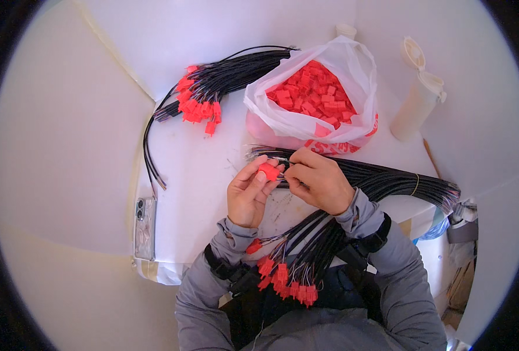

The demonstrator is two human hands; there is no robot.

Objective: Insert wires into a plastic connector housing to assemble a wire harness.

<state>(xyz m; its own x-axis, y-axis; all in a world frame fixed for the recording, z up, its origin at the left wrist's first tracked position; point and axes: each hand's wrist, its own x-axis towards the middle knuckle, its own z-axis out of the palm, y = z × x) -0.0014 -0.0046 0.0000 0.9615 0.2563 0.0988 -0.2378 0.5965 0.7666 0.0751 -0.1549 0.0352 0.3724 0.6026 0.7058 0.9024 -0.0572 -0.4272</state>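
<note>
One red plastic connector housing (269,172) is gripped between the thumb and fingers of my left hand (248,196), above the white table (195,199). From my remote seat, I judge that everything turns on the short gap between that housing and my right hand (324,181). The housing's long axis appears to slant from upper left to lower right, its lower end facing my right fingertips, which are just beside it on the right. My left hand is the nearer, touching it already. My right thumb and forefinger are drawn together, but I cannot tell whether they pinch a thin wire. Beneath both hands runs a black cable bundle (382,178), sloping down to the right, its bare wire ends pointing left. Beyond it, farther from me, stands the white plastic bag (362,70) of loose red housings (315,93), well apart from my left grip.
</note>
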